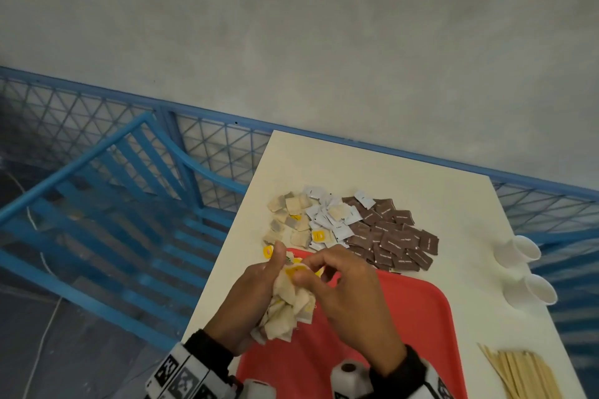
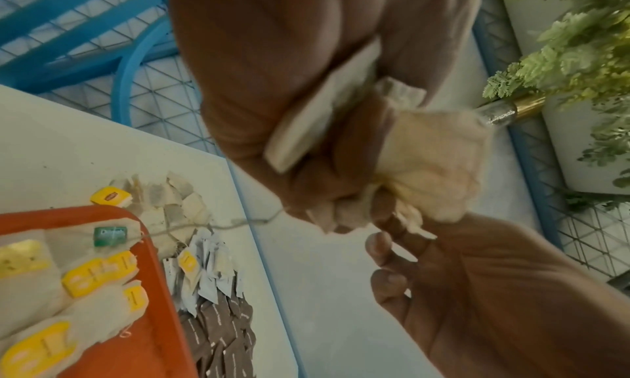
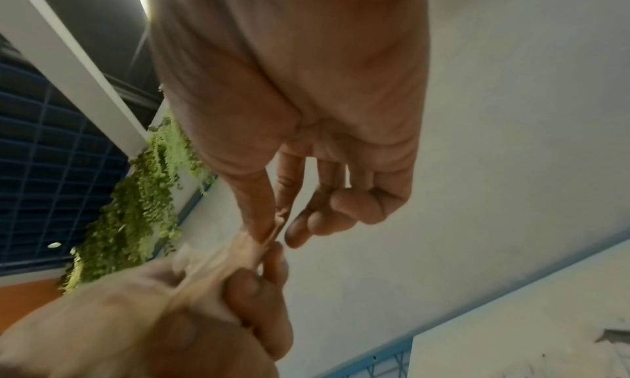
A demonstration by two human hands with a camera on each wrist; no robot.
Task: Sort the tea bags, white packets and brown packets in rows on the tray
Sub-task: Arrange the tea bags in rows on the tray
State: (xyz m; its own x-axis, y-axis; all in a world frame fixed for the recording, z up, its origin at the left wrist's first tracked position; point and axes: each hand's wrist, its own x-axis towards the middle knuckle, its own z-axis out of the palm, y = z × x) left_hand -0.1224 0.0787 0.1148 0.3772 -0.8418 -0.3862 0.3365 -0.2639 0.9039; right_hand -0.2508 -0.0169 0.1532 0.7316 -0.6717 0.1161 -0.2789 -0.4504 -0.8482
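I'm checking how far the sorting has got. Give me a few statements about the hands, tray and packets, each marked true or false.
1. The left hand grips a bunch of tea bags. True.
2. The right hand rests flat on the table. False: it pinches a tea bag at the top of the bunch, above the red tray.
3. The brown packets lie in rows on the tray. False: they lie in a loose pile on the table beyond it.
4. Some tea bags already lie on the tray. True.
5. White packets lie between loose tea bags and the brown packets. True.
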